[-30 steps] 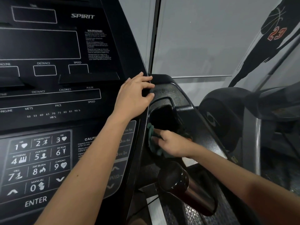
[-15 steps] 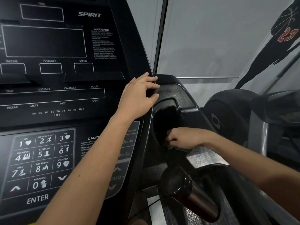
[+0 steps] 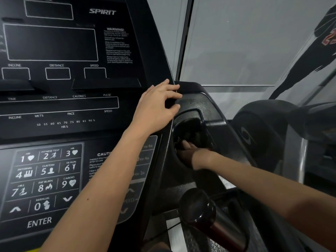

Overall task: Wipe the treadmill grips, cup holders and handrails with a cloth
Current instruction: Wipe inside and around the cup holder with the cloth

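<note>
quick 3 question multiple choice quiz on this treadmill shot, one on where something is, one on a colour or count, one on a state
1. Where is the right hand?
A. reaching down into the cup holder
B. on the keypad
C. gripping the handrail

2. How many hands touch the treadmill console?
A. none
B. one
C. two

3. How is the left hand posed?
A. clenched in a fist
B. pinching a cloth
C. open, fingers spread over the console edge

Answers:
1 A, its fingers go into the dark recess.
2 B, only the left hand rests on it.
3 C, the palm lies flat and the fingers curl over the edge.
</note>
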Motion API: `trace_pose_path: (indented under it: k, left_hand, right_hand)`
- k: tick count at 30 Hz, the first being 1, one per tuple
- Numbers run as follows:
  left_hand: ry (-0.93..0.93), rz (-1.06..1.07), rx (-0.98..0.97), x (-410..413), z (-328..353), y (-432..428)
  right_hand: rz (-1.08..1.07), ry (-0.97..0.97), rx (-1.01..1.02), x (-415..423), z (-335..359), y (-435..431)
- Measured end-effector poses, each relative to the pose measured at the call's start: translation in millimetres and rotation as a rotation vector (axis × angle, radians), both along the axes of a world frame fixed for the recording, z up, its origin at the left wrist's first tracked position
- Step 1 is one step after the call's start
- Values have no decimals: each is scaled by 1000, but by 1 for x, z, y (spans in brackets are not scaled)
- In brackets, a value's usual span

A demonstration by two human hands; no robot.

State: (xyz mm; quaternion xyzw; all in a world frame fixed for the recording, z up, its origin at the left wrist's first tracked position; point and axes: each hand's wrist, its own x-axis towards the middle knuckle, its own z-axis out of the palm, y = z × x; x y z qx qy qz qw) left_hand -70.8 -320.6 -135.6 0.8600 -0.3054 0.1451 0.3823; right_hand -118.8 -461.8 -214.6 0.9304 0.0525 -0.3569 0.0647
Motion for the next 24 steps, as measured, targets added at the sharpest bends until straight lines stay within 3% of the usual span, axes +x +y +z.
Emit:
trace_pose_path:
  k: [7, 11, 14, 20, 24]
  left_hand:
    - [8, -14, 19, -3, 0, 3]
    - [23, -12, -2, -2, 0, 2]
    - [21, -10, -9, -1, 1, 2]
    - [14, -3, 9, -2, 1, 0]
    - [10, 3, 36, -2, 0, 0]
  right_hand:
    - [129, -108, -277, 5, 18, 26]
    - [109, 142, -114, 6, 53, 15]
    - [49, 174, 36, -4, 65, -1]
    - [71, 170, -56, -12, 51, 4]
    - [159, 80, -224, -8, 32, 9]
